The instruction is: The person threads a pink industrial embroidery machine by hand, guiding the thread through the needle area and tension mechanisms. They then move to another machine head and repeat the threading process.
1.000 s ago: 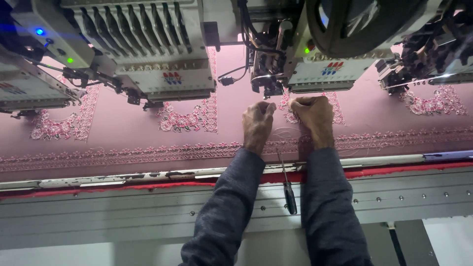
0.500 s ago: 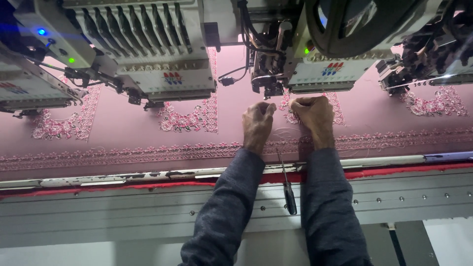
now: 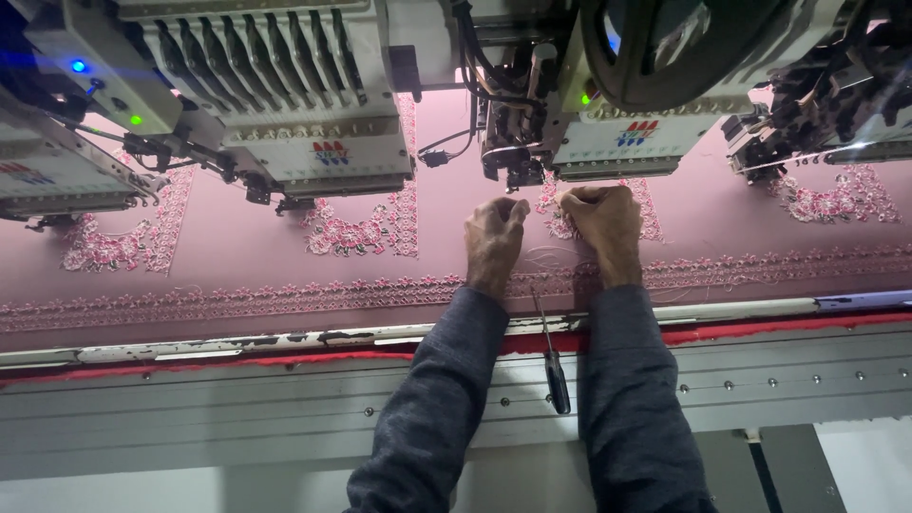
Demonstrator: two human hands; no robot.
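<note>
Both my arms, in dark grey sleeves, reach over the frame rail to the pink embroidered fabric [image 3: 237, 237]. My left hand [image 3: 494, 237] is closed just under the needle area of an embroidery head [image 3: 518, 161], fingers pinched as if on fine thread. My right hand [image 3: 600, 220] is a fist close beside it, resting on a floral motif [image 3: 646, 211]. Thin pale threads [image 3: 546, 256] lie loose between the two hands. Whether either hand grips thread cannot be made out.
A dark-handled screwdriver [image 3: 551, 366] lies between my forearms across the red-edged frame rail [image 3: 285, 347]. Several embroidery heads hang along the top, one at left [image 3: 313, 142] and one at far right [image 3: 836, 114]. A stitched floral border [image 3: 237, 299] runs along the fabric.
</note>
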